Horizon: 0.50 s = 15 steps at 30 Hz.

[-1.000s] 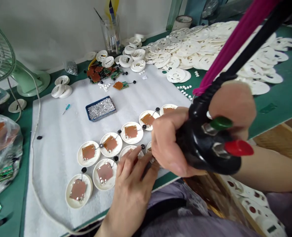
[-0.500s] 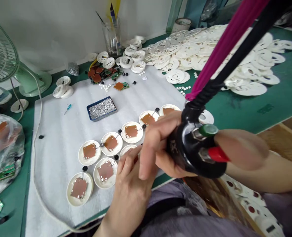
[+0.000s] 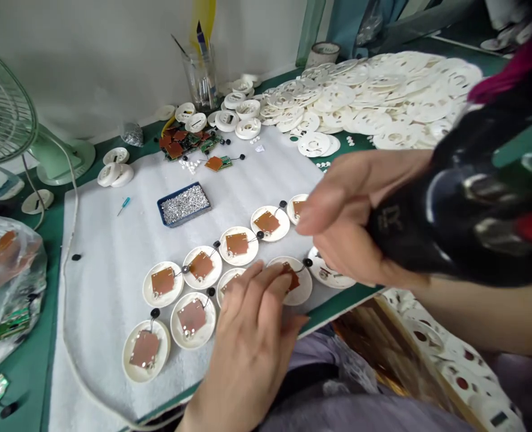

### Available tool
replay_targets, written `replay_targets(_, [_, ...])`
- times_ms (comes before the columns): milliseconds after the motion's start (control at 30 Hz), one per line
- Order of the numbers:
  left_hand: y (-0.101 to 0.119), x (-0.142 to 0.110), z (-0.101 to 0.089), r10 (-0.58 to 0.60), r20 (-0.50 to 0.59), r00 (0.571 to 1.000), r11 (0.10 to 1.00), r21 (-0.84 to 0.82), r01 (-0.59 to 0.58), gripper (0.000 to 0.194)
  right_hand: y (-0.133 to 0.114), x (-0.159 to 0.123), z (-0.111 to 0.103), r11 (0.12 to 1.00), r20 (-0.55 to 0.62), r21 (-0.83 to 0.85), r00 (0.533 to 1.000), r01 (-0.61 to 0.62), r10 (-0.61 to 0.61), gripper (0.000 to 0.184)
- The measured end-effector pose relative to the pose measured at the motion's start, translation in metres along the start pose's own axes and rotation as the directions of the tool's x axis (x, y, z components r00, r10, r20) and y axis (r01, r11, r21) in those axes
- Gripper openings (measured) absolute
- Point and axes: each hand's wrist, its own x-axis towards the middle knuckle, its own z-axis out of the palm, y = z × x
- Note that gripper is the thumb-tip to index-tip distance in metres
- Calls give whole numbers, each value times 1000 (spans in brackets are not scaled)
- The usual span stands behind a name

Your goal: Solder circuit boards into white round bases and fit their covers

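My right hand point(image 3: 360, 216) is wrapped round a black electric screwdriver point(image 3: 454, 228) with metal fittings and a red button, blurred and close to the camera. My left hand point(image 3: 252, 324) lies palm down with its fingers spread. Its fingertips touch a white round case point(image 3: 300, 288) holding a brown circuit board point(image 3: 291, 276), and cover part of another white case point(image 3: 223, 294). Several such cases stand in two rows, among them one with a copper-coloured board point(image 3: 191, 317) and one at the front left point(image 3: 145, 351). Small black discs on wires hang off their rims.
A blue tray of small metal screws point(image 3: 185, 204) sits on the white foam sheet point(image 3: 108, 258). Behind lie piled circuit boards point(image 3: 182, 141) and a heap of white discs point(image 3: 360, 96). A fan point(image 3: 5, 108), a cable point(image 3: 65, 300) and a plastic bag point(image 3: 9, 282) are left.
My right hand and the screwdriver have moved right, away from my left hand, showing more cases. My left hand has shifted slightly, its fingers now spread over a case at the right.
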Motion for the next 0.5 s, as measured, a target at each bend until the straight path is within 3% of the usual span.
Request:
replay_targets(33, [1,6,0,27,45,999,999,22,-28,38,-4,3,0,999,-10,-11,999,49,-49,32])
replay_targets(100, [2,15,0,78,109,991,994,62,-85,42,-8,3,0,986,-192,-122,971,117,-139,40])
replay_targets(133, [2,18,0,85,113,990,993,73,-93,44,-9,0,0,976,-225,-172,959,133,-170,45])
replay_targets(267, [-4,18,-2,23,52,998,1000,1,-23,50,-8,-22,-3,966,-94,-175,973,192,-211,38])
replay_targets(367, [-6,17,-1,-4,15,1000,998,-61,5,44,1,-36,-2,965,-203,-134,947,227,-250,35])
replay_targets(433, [-5,17,0,-29,-3,1000,996,-80,29,38,11,-41,-1,971,-280,-120,932,205,-231,42])
replay_targets(500, [-4,19,0,-30,11,999,995,-95,31,38,19,-45,-4,992,-435,-95,892,88,-121,58])
